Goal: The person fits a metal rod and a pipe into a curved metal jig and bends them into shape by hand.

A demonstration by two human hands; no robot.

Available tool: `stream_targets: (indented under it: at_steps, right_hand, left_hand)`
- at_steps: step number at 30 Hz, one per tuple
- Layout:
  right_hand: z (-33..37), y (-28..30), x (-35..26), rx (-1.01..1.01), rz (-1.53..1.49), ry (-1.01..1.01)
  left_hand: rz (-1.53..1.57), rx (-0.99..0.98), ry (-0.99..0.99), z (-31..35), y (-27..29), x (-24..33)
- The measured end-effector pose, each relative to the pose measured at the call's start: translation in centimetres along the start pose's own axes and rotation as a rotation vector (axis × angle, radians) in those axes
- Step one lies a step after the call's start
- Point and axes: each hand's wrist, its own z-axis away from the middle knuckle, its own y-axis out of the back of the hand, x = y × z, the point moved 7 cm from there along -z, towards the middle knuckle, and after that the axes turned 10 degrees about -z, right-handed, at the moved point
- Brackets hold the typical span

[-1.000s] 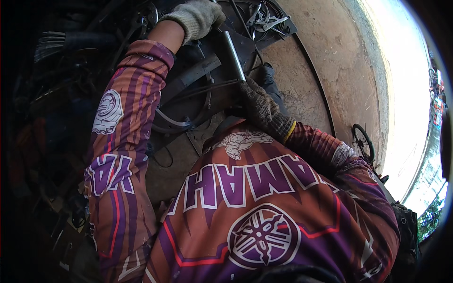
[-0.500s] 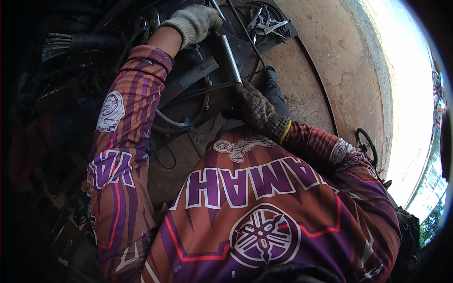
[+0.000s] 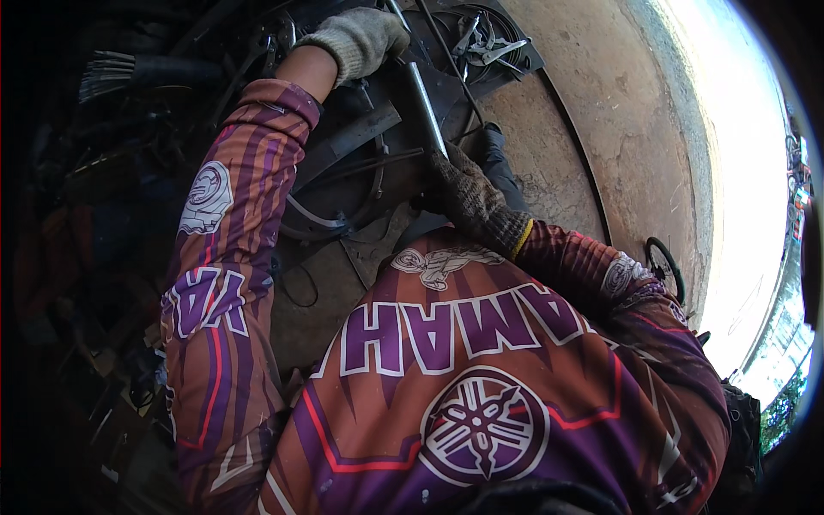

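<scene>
Floor (image 3: 592, 112): brown, spreading to the right of the right fingers.
Table (image 3: 521, 64): dark, up beyond both hands' fingers.
Curved strip (image 3: 313, 221): left of the right fingers, touched by neither hand; whether it is fastened is unclear.
Flat bar (image 3: 352, 137): below the left fingers, slanted; any finished joint is too dark to make out.
Right hand (image 3: 476, 202): gloved, fingers wrapped around the tube's near end.
Left hand (image 3: 356, 43): gloved, fingers curled beside a shiny rod (image 3: 396, 13); whether they grip it, I can't say.
Tube (image 3: 425, 107): rising from the right fingers, top near the left fingers; picking up looks done, letting go is left.
Pliers (image 3: 487, 45): beyond the right fingers, not in use.
</scene>
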Motion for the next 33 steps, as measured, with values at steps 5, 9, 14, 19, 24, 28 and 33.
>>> stream_targets:
  at_steps: [5, 9, 14, 19, 24, 28, 33]
  right_hand:
    - [-0.1, 2.7, -2.1, 0.004, 0.016, -0.198]
    - [0.2, 5.5, -1.8, 0.047, 0.156, -0.263]
    - [4.3, 11.8, -1.6, 0.011, 0.338, -0.277]
    - [8.1, 17.6, -3.5, 0.245, 0.345, -0.285]
    - [8.7, 20.8, -3.8, 0.39, 0.303, -0.262]
    - [7.6, 22.5, -3.1, 0.416, 0.349, -0.291]
    - [5.0, 23.3, -4.5, 0.372, 0.325, -0.305]
  left_hand:
    - [0.033, 0.006, 0.044, 0.2, 0.2, -0.4]
    - [0.091, -0.035, 0.086, -0.1, 0.2, -0.1]
    - [0.092, 0.02, 0.09, 0.5, -0.1, -0.7]
    - [0.103, 0.071, 0.108, 0.7, 0.5, -1.1]
    - [0.155, 0.201, 0.114, 0.8, 0.9, -1.8]
    - [0.103, 0.093, 0.095, 0.9, 1.5, 0.2]
    - [-0.037, 0.104, -0.035, 0.5, 1.1, 0.9]
